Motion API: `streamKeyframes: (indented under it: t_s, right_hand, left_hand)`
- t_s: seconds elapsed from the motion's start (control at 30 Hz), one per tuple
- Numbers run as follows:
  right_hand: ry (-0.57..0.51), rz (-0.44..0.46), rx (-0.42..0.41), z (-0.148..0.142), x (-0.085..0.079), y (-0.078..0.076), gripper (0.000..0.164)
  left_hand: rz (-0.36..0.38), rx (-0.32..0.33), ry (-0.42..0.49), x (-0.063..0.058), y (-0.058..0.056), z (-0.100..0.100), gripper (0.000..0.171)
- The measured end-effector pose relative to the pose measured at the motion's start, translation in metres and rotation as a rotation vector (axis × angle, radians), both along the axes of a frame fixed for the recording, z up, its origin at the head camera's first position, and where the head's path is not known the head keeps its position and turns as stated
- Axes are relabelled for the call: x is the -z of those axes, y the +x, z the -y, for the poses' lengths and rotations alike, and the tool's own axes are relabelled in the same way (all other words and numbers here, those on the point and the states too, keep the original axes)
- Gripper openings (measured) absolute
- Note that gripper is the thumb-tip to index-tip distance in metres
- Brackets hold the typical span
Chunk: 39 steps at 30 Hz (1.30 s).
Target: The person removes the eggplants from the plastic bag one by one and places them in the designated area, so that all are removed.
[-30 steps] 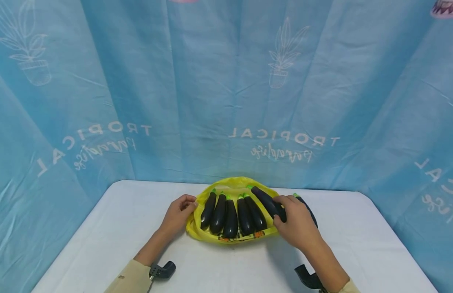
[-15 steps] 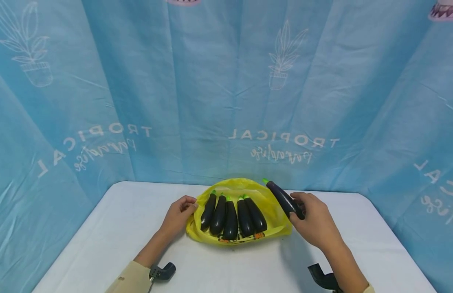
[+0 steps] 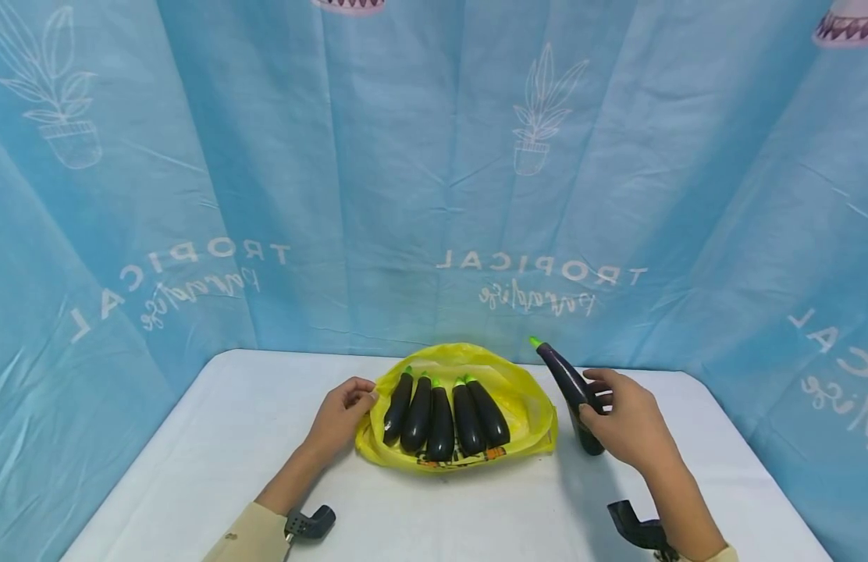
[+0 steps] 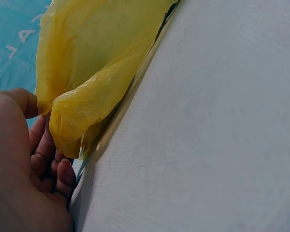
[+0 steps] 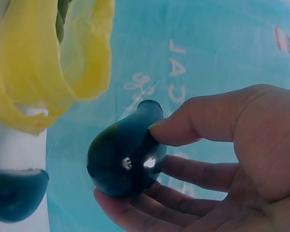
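Observation:
A yellow plastic bag [image 3: 535, 421] lies with its mouth spread wide, and several dark purple eggplants [image 3: 441, 425] with green stems rest side by side in it. My left hand [image 3: 341, 414] pinches the bag's left edge between thumb and fingers; the left wrist view shows the gathered yellow film [image 4: 82, 116] there. To the right of the bag, my right hand [image 3: 627, 417] grips an eggplant [image 3: 563, 375] near its thick end, tilted with its stem up and away. Another eggplant [image 3: 590, 443] lies on the table below, partly hidden by the held one; its end [image 5: 17, 195] shows in the right wrist view.
A white cloth covers the table [image 3: 434, 523]. Blue printed curtain [image 3: 406, 195] hangs close behind the table and at both sides. Black wrist mounts [image 3: 311, 521] sit on both forearms.
My right hand has moved right with the eggplant, from over the bag to above the eggplant on the table. The bag's right edge has spread outward. The left hand stays put.

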State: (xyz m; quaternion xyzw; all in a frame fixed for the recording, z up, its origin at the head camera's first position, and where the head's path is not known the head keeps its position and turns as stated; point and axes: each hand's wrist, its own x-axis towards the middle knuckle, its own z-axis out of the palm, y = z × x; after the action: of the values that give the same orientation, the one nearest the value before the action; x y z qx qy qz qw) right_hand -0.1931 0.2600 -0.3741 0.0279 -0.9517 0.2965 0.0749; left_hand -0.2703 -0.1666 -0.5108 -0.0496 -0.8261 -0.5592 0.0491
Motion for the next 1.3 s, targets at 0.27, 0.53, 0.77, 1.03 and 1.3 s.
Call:
streamKeyframes:
  t_s: [0.27,0.53,0.77,1.03,1.3]
  right_hand:
    - [-0.026,0.091,0.070,-0.020,0.006,-0.009,0.056]
    - [-0.060,0.158,0.090,-0.042,0.015,-0.016,0.058]
    - [-0.124,0.187,0.087,-0.059,0.023,-0.021,0.056]
    - [-0.152,0.238,0.121,-0.074,0.037,-0.028,0.055]
    - [-0.146,0.293,0.160,-0.084,0.050,-0.035,0.054]
  left_hand:
    - [-0.008,0.001,-0.006,-0.001,-0.001,0.000,0.020]
    - [-0.002,-0.001,-0.015,-0.001,-0.001,0.002,0.021]
    - [0.002,-0.007,-0.004,-0.001,-0.001,0.002,0.021]
    - [0.000,0.006,0.007,0.000,-0.002,0.002,0.021]
    - [0.003,0.005,0.007,0.001,-0.003,0.001,0.020]
